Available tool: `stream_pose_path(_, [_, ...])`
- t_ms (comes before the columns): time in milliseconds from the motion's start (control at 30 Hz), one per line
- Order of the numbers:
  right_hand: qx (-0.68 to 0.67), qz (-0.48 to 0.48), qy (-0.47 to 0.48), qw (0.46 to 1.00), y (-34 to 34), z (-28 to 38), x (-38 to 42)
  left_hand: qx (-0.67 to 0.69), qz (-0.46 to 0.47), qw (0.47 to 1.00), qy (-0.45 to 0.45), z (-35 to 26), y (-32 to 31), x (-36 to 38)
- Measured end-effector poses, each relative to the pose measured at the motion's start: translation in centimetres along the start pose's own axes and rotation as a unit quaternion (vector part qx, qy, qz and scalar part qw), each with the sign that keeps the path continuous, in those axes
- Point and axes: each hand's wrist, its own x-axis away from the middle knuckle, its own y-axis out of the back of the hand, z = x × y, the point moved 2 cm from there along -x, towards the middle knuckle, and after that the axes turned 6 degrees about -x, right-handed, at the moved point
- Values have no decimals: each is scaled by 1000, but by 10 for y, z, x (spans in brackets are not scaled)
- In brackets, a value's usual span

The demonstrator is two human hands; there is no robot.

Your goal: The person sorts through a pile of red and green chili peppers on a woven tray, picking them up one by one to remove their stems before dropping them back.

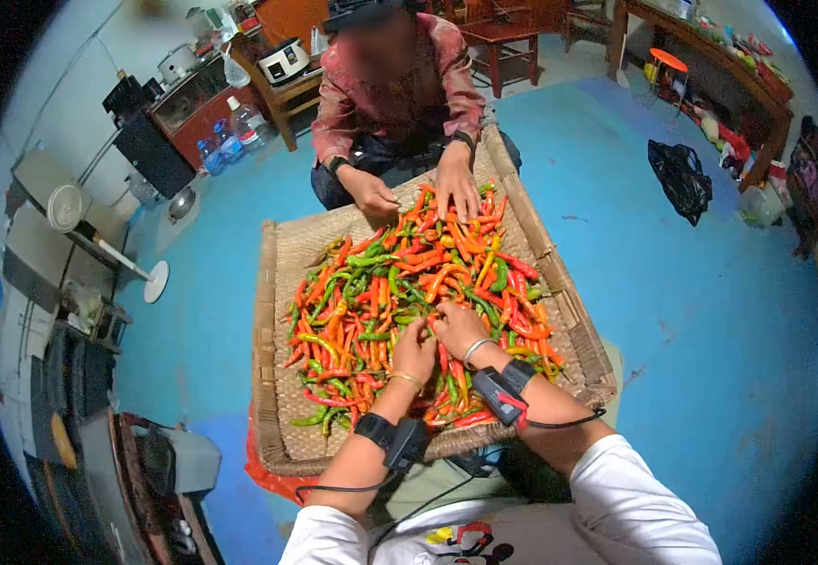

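Note:
A large rectangular woven basket [268, 311] holds a heap of red, orange, yellow and green chili peppers [409, 259]. My left hand [415, 353] is over the near middle of the heap, its fingers closed and pinched. Close beside it, my right hand [461, 331] is closed too, fingertips almost meeting those of the left. A bit of red chili pepper shows between the two sets of fingertips; most of it is hidden by my fingers. Other peppers lie under and around both hands.
Across the basket sits a person [390, 85], with one hand [371, 193] above the peppers and the other hand [458, 184] on them. A black plastic bag [680, 181] lies on the blue floor [710, 311] at right. A white fan-like stand [156, 282] is at left.

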Motion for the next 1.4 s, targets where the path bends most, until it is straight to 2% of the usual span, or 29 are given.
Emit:
stream_pose_path(67, [-11,31,12,999,-3,-3,-2,80,28,995,56,16,-7,1])
stream_pose_path(100, [-9,31,13,999,-10,-12,-7,71,40,995,52,17,-8,-1])
stream_pose_path(167, [-135,91,2,987,-29,-31,-16,89,33,995,42,10,0,1])
stream_pose_path(200, [-133,91,4,987,-24,-26,-13,106,28,994,30,1,8,3])
stream_pose_path(233, [-226,112,-37,967,-16,-16,-7,178,47,982,38,-13,18,4])
stream_pose_path(267, [-317,132,-78,936,-12,-11,-3,179,46,982,36,-13,20,3])
stream_pose_path(300, [-370,114,-69,919,-12,-9,-3,246,80,964,67,-10,19,2])
stream_pose_path(333, [-369,114,-68,920,-12,-7,-3,311,112,939,96,-7,19,2])
stream_pose_path(367, [-359,115,-53,925,-11,-5,-2,313,112,938,96,-5,20,1])
stream_pose_path(467, [-315,98,-16,944,-8,0,1,217,134,966,50,0,22,1])
stream_pose_path(533, [-312,78,5,947,-9,0,0,208,132,968,40,-14,34,2])
stream_pose_path(600, [-319,85,-3,944,-10,-1,0,251,182,949,53,-15,38,1])
stream_pose_path(733, [-331,100,-29,938,-9,-3,-1,233,183,954,46,-6,33,0])
stream_pose_path(833, [-340,113,-29,933,-8,-4,-1,232,185,951,86,-9,32,2])
stream_pose_path(900, [-330,115,-34,936,-6,0,2,82,64,993,-47,-11,35,1])
stream_pose_path(933, [-321,117,-39,939,-4,2,2,85,61,993,-49,-16,37,1])
stream_pose_path(1000, [-316,119,-29,941,-5,1,2,147,51,987,37,-24,40,5])
stream_pose_path(1067, [-367,125,-69,919,-5,4,5,166,64,984,33,-8,32,-1])
stream_pose_path(1133, [-392,128,-72,908,-4,8,6,268,60,956,106,-3,33,-5])
stream_pose_path(1167, [-397,133,-51,907,-3,11,7,393,58,909,128,-2,35,-4])
stream_pose_path(1200, [-402,137,-30,905,-4,12,7,434,46,893,109,-8,42,-5])
stream_pose_path(1267, [-274,109,77,952,-15,0,3,449,-3,888,95,6,39,-9])
stream_pose_path(1333, [-258,153,67,952,-8,19,16,466,-10,877,113,1,40,-8])
stream_pose_path(1367, [-290,170,84,938,-34,-8,3,482,-18,866,133,-3,42,-6])
stream_pose_path(1400, [-293,188,108,931,-36,-7,5,484,-18,865,131,-8,44,-4])
